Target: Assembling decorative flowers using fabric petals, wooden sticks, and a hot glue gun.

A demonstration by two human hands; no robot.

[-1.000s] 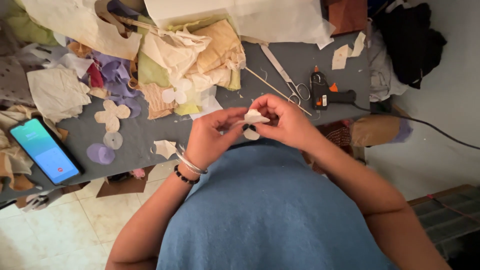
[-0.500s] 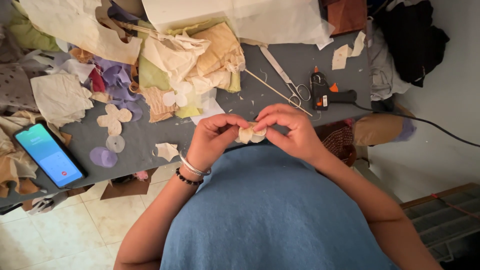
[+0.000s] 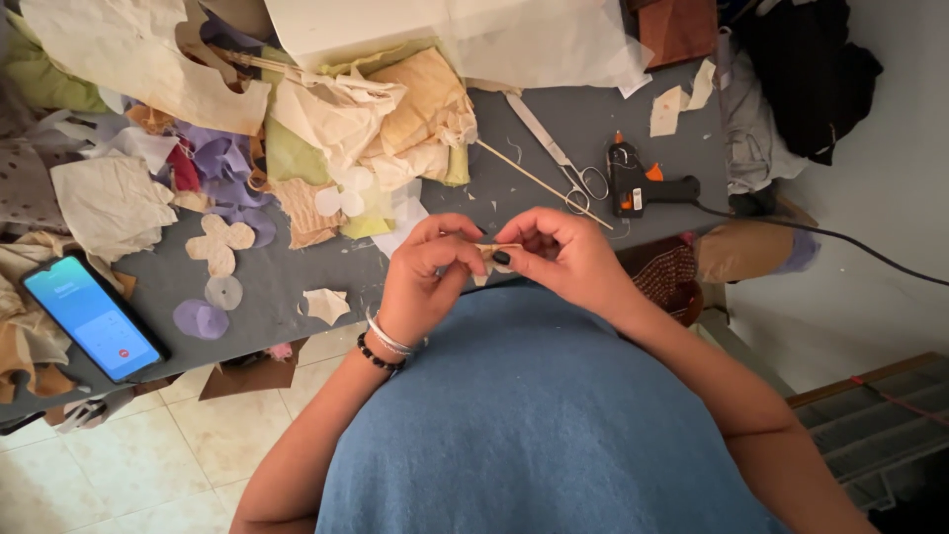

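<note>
At the far left of the grey surface (image 3: 297, 287) lies a phone (image 3: 91, 318) with a lit screen, then a cream flower-shaped cutout (image 3: 219, 243). Further right, the left hand (image 3: 427, 277) and right hand (image 3: 565, 259) both pinch a small cream fabric piece (image 3: 491, 259) between them, its long axis running hand to hand, equally close to each. Beyond lie scissors (image 3: 563, 163) and a glue gun (image 3: 641, 186).

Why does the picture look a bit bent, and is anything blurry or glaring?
Head view: wide lens curves the table edge; light is soft and even, shadows faint; the phone screen glows without glare; both hands, left hand and right hand, are sharp.
</note>
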